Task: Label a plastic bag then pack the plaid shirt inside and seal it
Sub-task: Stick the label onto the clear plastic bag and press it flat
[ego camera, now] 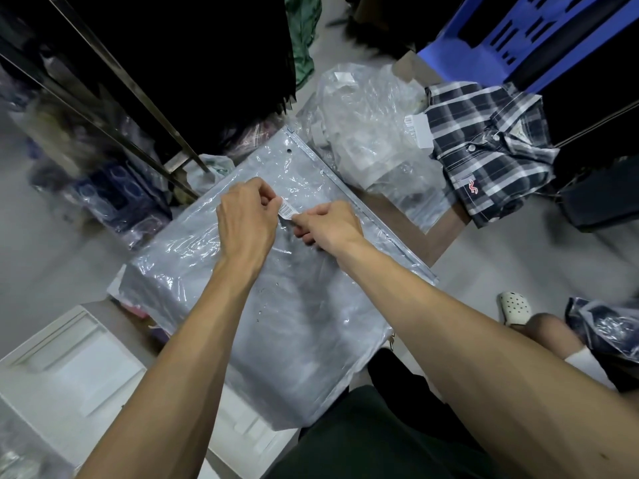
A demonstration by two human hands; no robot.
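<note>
A clear zip-top plastic bag [290, 305] lies flat in front of me, its zipper edge running along the right side. A small white barcode label [287, 209] sits above the bag's upper half, pinched between both hands. My left hand [247, 219] grips the label's left end with closed fingers. My right hand [328, 228] holds its right end, knuckles resting on the bag. The navy-and-white plaid shirt [491, 150] lies folded at the upper right, apart from the bag, with a white tag beside its collar.
A heap of crumpled clear bags [366, 133] lies between the flat bag and the shirt. A blue plastic stool [518, 39] stands behind the shirt. A metal rack [114, 98] with bagged clothes is at left, white trays [69, 368] at lower left, a sandalled foot [515, 307] at right.
</note>
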